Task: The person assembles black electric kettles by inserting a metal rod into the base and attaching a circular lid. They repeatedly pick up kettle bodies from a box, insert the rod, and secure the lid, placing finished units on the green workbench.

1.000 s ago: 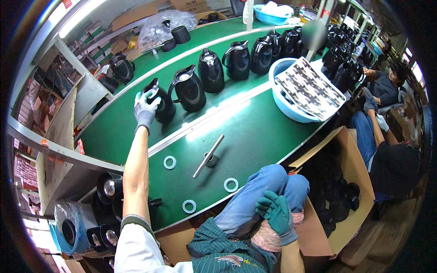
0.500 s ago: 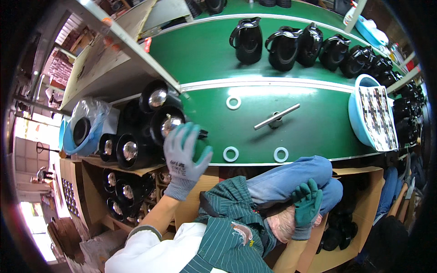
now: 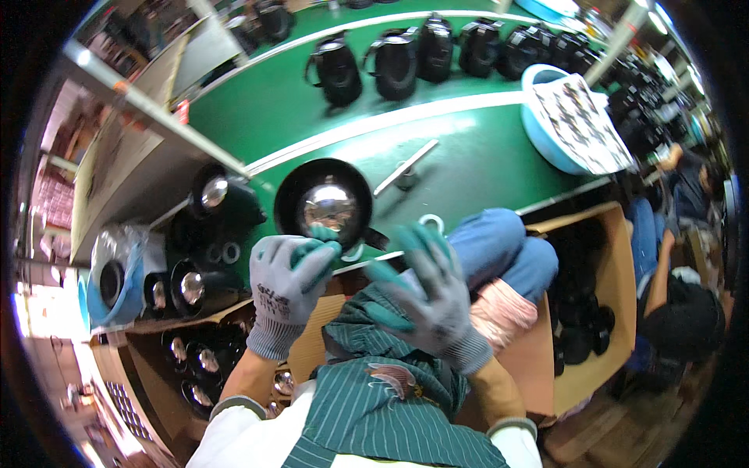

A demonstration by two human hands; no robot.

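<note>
From here, the green table offers its clearest room right of center, between a slim metal bar and the blue tub. Its near edge slants from lower center toward the right, with the worker's knees and an open cardboard box crowding below it. Black jugs line the top.

The black pot, its silvery dome facing up, sits left of center, just above the left hand. That hand's fingers are curled in at the pot's lower rim; I can't tell whether they grip it. The right hand, lower center, is spread wide, seemingly holding nothing, apart from the pot.

Motion smears the right fingers. A pale ring is partly covered beneath the pot's rim, and the jugs at upper right blur together.
</note>
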